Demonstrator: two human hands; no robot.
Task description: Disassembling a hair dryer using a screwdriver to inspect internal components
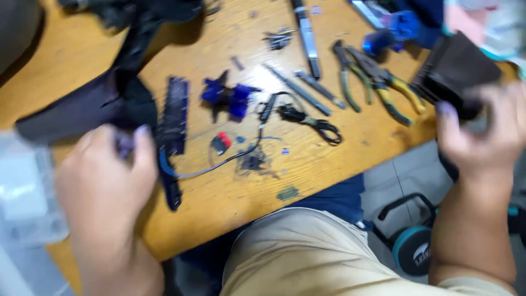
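Beige trousers [307,257] fill the bottom of the view, below the wooden table [71,55]. On the left, the left hand [107,181] is curled, with fingers closed on a dark, blurred part [98,107] lying on the table – just beside a black ribbed strip [174,112]. At the table's right edge, the right hand [482,131] grips a dark brown block [455,71]. Between the hands lie blue plastic pieces [227,96], a black cable [312,123] and yellow-handled pliers [383,82].
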